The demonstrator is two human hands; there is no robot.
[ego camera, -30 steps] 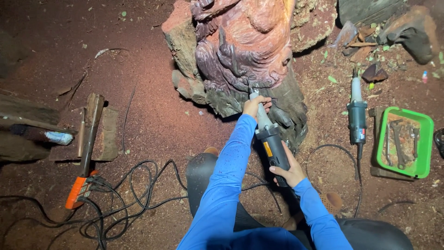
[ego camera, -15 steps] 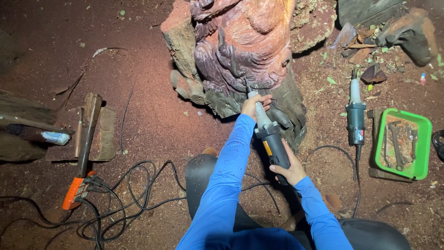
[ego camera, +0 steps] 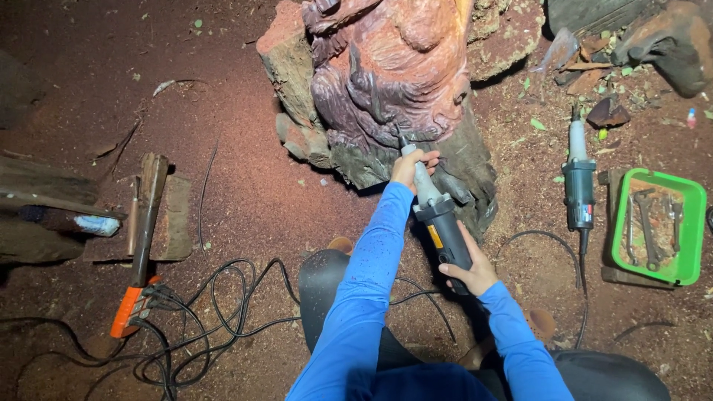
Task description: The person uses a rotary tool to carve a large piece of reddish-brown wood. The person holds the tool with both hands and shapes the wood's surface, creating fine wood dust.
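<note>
The dark rear body of a die grinder [ego camera: 443, 236] is gripped by the right hand [ego camera: 469, 266], whose fingers are wrapped around it from below with the thumb laid along its side. Further up the tool, the silver neck is clasped by the left hand [ego camera: 413, 166], its fingers [ego camera: 431, 157] curled together over the metal just behind the bit. Immediately beyond those fingertips, the thin bit is seen pressed against the reddish wood carving [ego camera: 397, 82], at a deep groove low on its front, where the dark stump base begins. Both forearms are covered by blue sleeves. To the right of the right-hand fingers, well apart, a second grinder [ego camera: 578, 186] is laid on the sawdust-covered ground, and beyond it a green tray [ego camera: 692, 223] holding wrenches is set on a block. Far to the left of the left-hand fingers, a long tool with an orange handle [ego camera: 128, 308] is found resting on a wooden block, with black cables [ego camera: 215, 312] coiled loosely beside it. Whether the bit is spinning cannot be told.
</note>
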